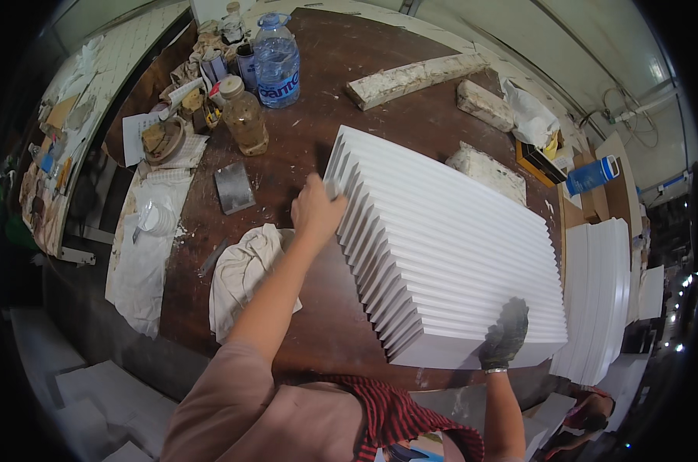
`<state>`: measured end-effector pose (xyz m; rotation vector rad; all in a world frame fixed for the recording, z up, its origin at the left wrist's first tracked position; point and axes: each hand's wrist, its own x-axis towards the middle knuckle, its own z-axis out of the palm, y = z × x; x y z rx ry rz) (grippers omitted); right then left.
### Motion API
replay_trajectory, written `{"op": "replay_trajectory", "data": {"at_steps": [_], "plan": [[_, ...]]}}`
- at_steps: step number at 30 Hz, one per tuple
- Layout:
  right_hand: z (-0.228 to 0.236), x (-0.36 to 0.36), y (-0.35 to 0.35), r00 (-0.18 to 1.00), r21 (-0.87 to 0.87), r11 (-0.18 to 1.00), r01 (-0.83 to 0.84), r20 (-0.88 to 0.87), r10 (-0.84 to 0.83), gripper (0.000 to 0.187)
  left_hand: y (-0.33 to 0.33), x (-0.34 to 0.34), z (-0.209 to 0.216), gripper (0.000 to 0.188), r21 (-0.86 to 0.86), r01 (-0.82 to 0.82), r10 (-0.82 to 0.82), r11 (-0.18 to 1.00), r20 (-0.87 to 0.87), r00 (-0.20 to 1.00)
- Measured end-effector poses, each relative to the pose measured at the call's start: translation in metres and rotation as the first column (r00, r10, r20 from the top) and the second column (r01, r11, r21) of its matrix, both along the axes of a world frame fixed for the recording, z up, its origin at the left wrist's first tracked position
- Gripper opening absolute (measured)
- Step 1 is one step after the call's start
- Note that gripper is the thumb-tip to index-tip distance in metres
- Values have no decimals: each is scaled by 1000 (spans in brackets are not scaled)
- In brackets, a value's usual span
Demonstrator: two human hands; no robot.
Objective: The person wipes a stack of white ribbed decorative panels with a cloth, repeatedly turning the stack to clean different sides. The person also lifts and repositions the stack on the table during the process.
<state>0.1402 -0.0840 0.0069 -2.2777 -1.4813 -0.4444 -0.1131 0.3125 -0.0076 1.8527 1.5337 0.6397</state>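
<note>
A white ribbed block with a zigzag left end lies on the brown table. My bare left hand is at its far left end, fingers curled against the ridge ends. Something small and greyish shows at the fingertips, too unclear to name. My right hand, in a dark glove, rests flat on the ribbed top near the close right corner. A crumpled cream cloth lies beside my left forearm. Farther left is a flat grey rectangular block.
A large water bottle and a jar of brownish liquid stand at the far left. Plaster-smeared bars and a rough white block lie behind the ribbed block. White panels stack at the right, near a blue bottle.
</note>
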Motion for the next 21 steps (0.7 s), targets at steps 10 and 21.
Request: {"op": "replay_trajectory", "data": {"at_steps": [10,21], "plan": [[-3,1,-2,1000,8,1000,0,-6,0,47,-13,12,-8,36,34,-2,-5,999,220,975],[-24,9,-11,953,161,982,98,-299,-47,45,-77,-157,11,31,314,-158,140,936,80,987]]}}
